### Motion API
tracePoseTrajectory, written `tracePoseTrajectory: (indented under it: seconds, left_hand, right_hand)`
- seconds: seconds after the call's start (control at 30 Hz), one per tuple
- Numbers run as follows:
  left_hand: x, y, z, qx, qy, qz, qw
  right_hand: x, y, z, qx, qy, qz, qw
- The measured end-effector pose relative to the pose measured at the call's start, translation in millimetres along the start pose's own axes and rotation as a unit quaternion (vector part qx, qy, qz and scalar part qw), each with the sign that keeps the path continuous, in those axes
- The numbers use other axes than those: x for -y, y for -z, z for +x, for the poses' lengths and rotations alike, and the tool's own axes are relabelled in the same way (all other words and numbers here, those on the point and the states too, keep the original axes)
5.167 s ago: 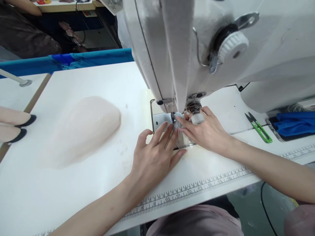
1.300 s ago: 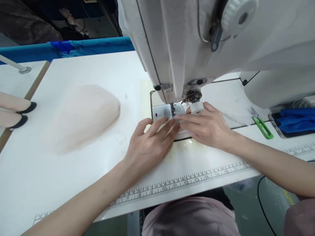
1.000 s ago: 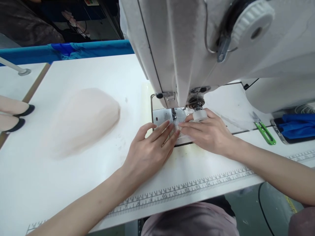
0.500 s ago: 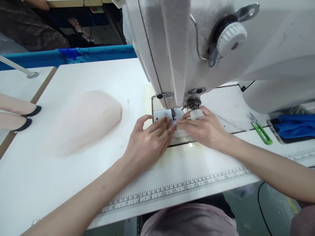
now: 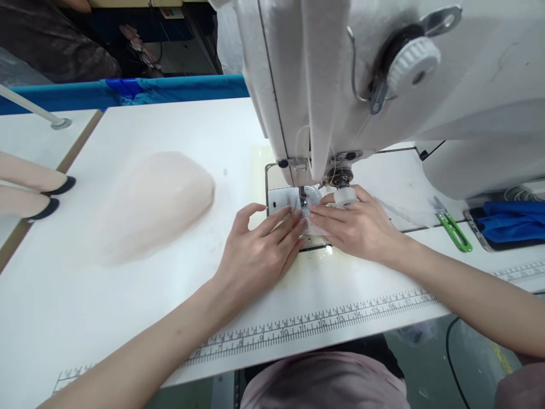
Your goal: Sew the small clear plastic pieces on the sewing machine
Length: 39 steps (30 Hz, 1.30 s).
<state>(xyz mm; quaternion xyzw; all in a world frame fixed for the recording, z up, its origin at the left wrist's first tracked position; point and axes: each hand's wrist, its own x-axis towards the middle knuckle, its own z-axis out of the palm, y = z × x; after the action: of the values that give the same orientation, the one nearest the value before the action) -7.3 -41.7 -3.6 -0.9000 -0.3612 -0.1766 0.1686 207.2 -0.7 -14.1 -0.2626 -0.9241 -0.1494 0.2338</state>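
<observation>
Left hand (image 5: pixel 259 244) palm down, fingers flat and nearly together, outer finger crooked away to the side — pressing on the work, not closed around anything. Right hand (image 5: pixel 360 230) low, fingers stretched leftward; part of it passes behind a white cylindrical knob (image 5: pixel 344 196), so I cannot tell whether it pinches or only presses. Between and beneath the fingertips: pale sheer material (image 5: pixel 317 228), lying over the needle plate (image 5: pixel 281 200). Key relation: the presser foot (image 5: pixel 303 199) sits just beyond both sets of fingertips, on the far side from the wearer, roughly in line with the gap between the hands; neither hand is clearly nearer. The material's long axis is uncertain — too transparent, edges lost. Above, the sewing machine (image 5: pixel 289 85). To the right on the tabletop (image 5: pixel 170 318), green-handled snips (image 5: pixel 455 233), then blue cloth (image 5: pixel 513 221) on a dark, flat object. Left, well apart from the hands, a blush-coloured sheer piece (image 5: pixel 166 199) lies flat. Ruler markings (image 5: pixel 285 333) run along the near edge; a co-worker's dark clothing (image 5: pixel 55 42) shows beyond.
</observation>
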Motion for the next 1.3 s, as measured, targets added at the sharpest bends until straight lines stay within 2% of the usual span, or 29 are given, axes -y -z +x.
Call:
tracePoseTrajectory:
  seconds: [0.4, 0.7, 1.3]
  left_hand:
    - [3.7, -2.0, -0.9, 0.019, 0.003, -0.02, 1.0]
    - [5.2, -5.8, 1.1, -0.016, -0.005, -0.013, 1.0]
    - [9.3, -10.2, 7.4, -0.027, 0.005, -0.005, 1.0]
  right_hand:
    - [1.0, -0.9, -0.1, -0.027, -0.009, 0.008, 1.0]
    - [0.3, -2.7, -0.7, -0.019, -0.014, 0.013, 1.0]
    - [-3.5, -8.4, 0.9, -0.012, -0.015, -0.025, 0.999]
